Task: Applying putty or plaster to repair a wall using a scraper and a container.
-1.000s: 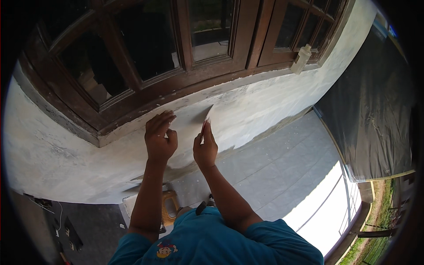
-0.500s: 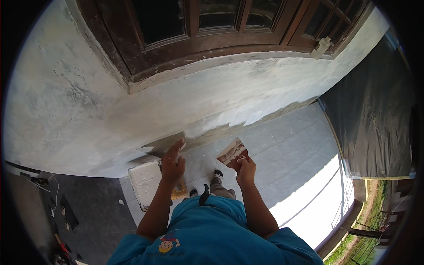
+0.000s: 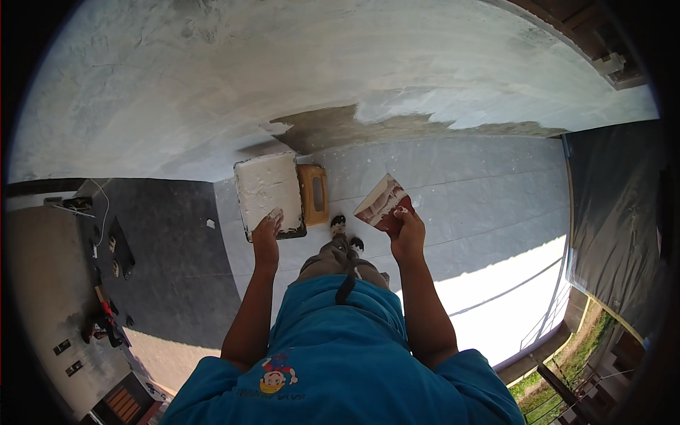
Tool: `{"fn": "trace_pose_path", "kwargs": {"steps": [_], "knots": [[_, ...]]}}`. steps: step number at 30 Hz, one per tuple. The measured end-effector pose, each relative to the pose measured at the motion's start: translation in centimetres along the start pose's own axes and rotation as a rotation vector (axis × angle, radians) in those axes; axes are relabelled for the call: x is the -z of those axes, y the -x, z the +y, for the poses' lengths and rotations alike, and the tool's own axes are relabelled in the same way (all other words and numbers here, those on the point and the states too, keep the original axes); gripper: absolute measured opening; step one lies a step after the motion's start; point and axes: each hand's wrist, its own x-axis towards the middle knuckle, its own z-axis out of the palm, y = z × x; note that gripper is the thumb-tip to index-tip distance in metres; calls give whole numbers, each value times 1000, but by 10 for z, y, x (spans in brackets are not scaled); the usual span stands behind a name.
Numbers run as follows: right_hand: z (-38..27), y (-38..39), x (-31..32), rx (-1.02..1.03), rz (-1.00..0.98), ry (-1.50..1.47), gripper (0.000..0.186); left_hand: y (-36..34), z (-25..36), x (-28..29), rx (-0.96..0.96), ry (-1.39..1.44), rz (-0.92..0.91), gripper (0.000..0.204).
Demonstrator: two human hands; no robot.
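Note:
My right hand (image 3: pixel 409 237) grips a thin, flat, reddish-brown putty spreader (image 3: pixel 400 219) by one edge, thumb on top. White filler is smeared over its face and on my fingertips. Over the near edge of a dark-rimmed tray filled with white filler (image 3: pixel 269 180) is my left hand (image 3: pixel 267 237), empty, its whitened fingers extended; whether they touch the filler I cannot tell. A yellow plastic step stool (image 3: pixel 314 191) stands partly beneath or against the tray's right side.
Ahead is a wall (image 3: pixel 212 106) with patchy white coating and a bare grey strip (image 3: pixel 340 127) low down. Grey sheeting (image 3: pixel 482 184) covers the floor, with splatters. A black plastic sheet (image 3: pixel 613 212) hangs at right. Tools lie on dark flooring (image 3: pixel 170 234) at left.
My view has swung down and left, so the window has mostly left the picture. My left hand has moved from in front of the wall to the tray. The right still holds the spreader.

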Motion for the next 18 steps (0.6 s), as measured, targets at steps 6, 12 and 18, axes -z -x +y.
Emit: {"fn": "trace_pose_path", "kwargs": {"steps": [6, 12, 18], "knots": [[47, 2, -12, -102, -87, 3, 26, 14, -20, 43, 120, 101, 106, 49], [101, 17, -18, -120, -57, 105, 20, 14, -8, 79, 173, 126, 162, 50], [200, -33, -24, 102, -15, 635, 19, -54, -58, 151, 260, 16, 192, 52]]}}
